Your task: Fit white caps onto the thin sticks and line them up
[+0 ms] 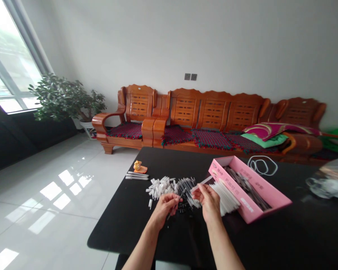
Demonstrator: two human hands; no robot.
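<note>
Left fingers (pixel 173 199): pinched round a thin dark refill (pixel 182 193), thumb and forefinger together, its tip slanting up and to the right.
Right fingers (pixel 197 192): pinched on a whitish tube (pixel 205 182), which angles up and to the right.
Left hand (pixel 163 207): above the worktop (pixel 120 221), turned inward, the other fingers curled under.
Right hand (pixel 209 198): at nearly the same height, back of the hand partly showing, just left of the stacked white tubes (pixel 226 200).
Forearms: both come up from the lower edge and lean toward each other; the hands are near but apart.
Dark refills (pixel 187 184): heaped on the worktop just beyond the gap between the hands.
White caps (pixel 161 187): piled left of the refills.
Pens (pixel 137 175): lying side by side near the duck figure (pixel 138 166).
Pink box (pixel 278 202): right of the tubes, dark rods (pixel 249 187) inside.
Writing: dark characters on the box sides, too blurred to read; a whitish printed patch on the near side, also illegible.
</note>
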